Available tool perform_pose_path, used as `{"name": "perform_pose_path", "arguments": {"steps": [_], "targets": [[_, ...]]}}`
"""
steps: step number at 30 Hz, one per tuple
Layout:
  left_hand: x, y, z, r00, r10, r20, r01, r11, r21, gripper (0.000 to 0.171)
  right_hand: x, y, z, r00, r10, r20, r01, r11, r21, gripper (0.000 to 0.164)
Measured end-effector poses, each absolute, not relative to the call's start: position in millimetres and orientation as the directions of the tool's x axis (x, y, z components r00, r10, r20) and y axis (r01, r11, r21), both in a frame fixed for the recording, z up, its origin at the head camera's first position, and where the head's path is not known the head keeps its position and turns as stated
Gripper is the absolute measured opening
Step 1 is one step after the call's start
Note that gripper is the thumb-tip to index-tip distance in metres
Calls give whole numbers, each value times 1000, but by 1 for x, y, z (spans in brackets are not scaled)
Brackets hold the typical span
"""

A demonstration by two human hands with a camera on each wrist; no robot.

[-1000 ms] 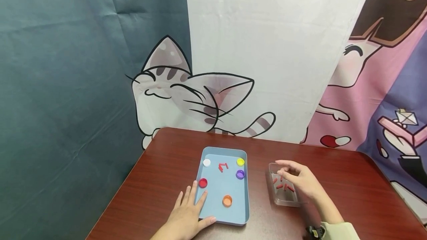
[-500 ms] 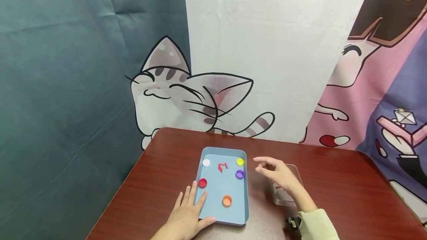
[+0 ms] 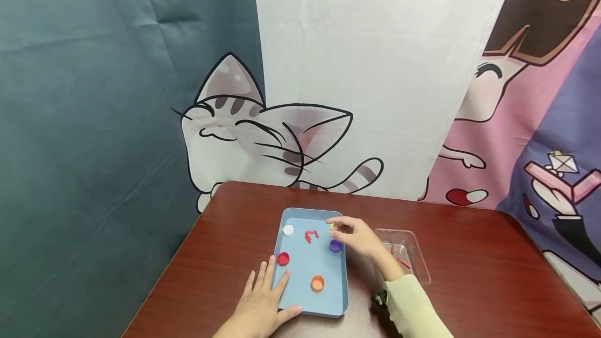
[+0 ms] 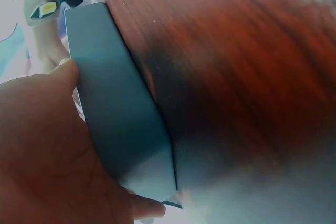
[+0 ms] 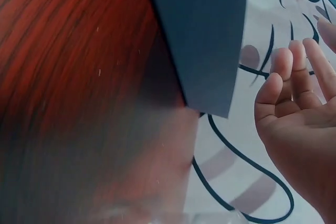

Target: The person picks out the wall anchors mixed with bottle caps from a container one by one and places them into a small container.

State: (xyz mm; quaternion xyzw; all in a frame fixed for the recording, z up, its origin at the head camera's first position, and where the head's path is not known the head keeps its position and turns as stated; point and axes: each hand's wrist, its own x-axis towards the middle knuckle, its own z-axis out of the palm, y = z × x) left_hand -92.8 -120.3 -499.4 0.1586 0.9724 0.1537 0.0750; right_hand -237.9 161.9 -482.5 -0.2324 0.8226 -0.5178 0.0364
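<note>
My left hand (image 3: 262, 296) rests with spread fingers along the near left edge of a shallow blue tray (image 3: 324, 301). In the left wrist view, the thumb and a fingertip reach over the tray's outer side wall (image 4: 115, 93). My right hand (image 3: 358, 236) hovers over the tray's right side, index finger and thumb apart, and nothing shows between them. Beneath it, a yellow cap (image 3: 332, 227) is mostly hidden and a purple cap (image 3: 335, 245) partly covered. Several short red sticks (image 3: 310, 234) lie on the tray floor, left of the fingertips.
White (image 3: 288, 230), red (image 3: 283, 258) and orange (image 3: 317, 283) caps also sit in the tray. A clear plastic box (image 3: 420, 260) with red sticks (image 3: 404, 262) stands to its right, partly behind the right forearm. Printed curtains hang behind the brown table (image 3: 197, 275).
My right hand has moved left from over the clear box to above the tray's right side. The left hand keeps its place, and the sticks in the tray lie as before.
</note>
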Motion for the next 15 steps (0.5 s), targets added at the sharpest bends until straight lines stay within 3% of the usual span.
{"name": "perform_pose_path", "arguments": {"steps": [10,15], "targets": [[-92,-121,-500,-936,335,-105,290,906,308,91,-254,136,-491,-875,-462,141,-356,419,-835,33],[-94,-120,-503,-933,348,-94,307,903,302,90,-263,129,-494,-834,-531,149,-411,419,-809,30]]}}
